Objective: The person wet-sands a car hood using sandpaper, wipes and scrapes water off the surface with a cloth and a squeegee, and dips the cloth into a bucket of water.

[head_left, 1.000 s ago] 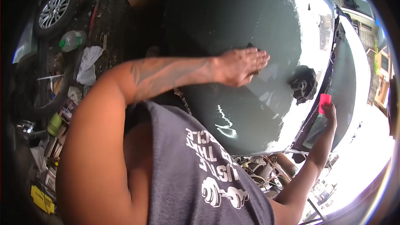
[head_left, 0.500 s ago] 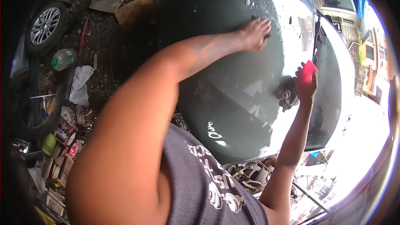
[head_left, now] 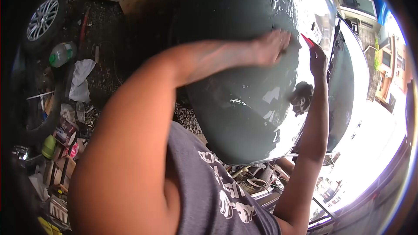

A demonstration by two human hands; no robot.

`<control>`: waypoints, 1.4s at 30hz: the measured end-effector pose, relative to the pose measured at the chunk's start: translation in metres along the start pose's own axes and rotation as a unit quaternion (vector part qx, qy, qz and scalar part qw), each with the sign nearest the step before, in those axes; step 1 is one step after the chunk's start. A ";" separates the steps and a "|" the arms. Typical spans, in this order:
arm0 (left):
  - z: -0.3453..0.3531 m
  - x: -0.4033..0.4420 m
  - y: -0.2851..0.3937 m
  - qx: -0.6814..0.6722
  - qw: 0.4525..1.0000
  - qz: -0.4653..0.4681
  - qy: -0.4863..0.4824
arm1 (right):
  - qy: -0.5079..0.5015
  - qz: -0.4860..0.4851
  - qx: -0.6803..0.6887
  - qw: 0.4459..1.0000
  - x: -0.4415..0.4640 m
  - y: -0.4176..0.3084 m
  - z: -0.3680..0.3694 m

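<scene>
My left hand (head_left: 273,48) lies on the wet, dark green car hood (head_left: 230,78), its fingers pressed over a small dark piece whose edges show beside them. The hand is somewhat blurred by motion. Close by on the right, my right hand (head_left: 318,58) grips a thin red piece (head_left: 307,40) by its lower end, over the bright, glossy part of the hood. The piece is seen nearly edge-on. Below, a dark shape (head_left: 302,98), perhaps a reflection, shows on the hood beside my right forearm.
The windshield (head_left: 342,91) lies right of the hood. At the left are a wheel (head_left: 42,19), a bottle with a green cap (head_left: 63,54), a white sheet (head_left: 81,78) and a brown board (head_left: 140,2). Engine parts and cables (head_left: 261,176) show at the hood's lower edge.
My right hand has moved from the windshield side up and left across the hood, close to my left hand, and the red piece has turned edge-on. My left hand remains on the hood, shifted higher.
</scene>
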State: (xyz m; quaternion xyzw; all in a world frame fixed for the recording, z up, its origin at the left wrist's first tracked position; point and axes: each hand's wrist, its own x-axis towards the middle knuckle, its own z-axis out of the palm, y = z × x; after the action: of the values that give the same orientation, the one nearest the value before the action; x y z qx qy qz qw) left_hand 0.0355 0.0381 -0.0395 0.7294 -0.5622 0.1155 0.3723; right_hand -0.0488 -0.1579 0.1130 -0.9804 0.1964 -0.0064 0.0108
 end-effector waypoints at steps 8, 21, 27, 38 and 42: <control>-0.093 -0.098 -0.020 -0.066 0.989 -0.130 -0.015 | 0.054 -0.080 0.060 0.994 -0.123 -0.082 0.047; -0.086 -0.069 -0.033 0.062 0.985 -0.160 -0.030 | 0.052 0.191 -0.059 0.978 -0.143 -0.027 -0.018; -0.079 -0.066 -0.033 0.065 0.984 -0.164 -0.004 | -0.010 0.421 0.495 0.760 -0.126 0.046 0.023; -0.069 -0.109 0.040 -0.026 0.991 0.012 -0.128 | 0.250 0.141 0.022 0.958 -0.155 0.102 0.086; -0.044 -0.028 -0.027 0.058 0.988 -0.039 -0.137 | 0.170 0.196 0.038 0.965 -0.152 0.090 0.080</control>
State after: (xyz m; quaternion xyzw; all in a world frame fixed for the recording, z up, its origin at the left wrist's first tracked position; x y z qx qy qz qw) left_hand 0.0613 0.0905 -0.0369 0.7802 -0.5709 0.0322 0.2534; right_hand -0.2222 -0.1815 0.0297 -0.9059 0.3836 -0.1785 0.0157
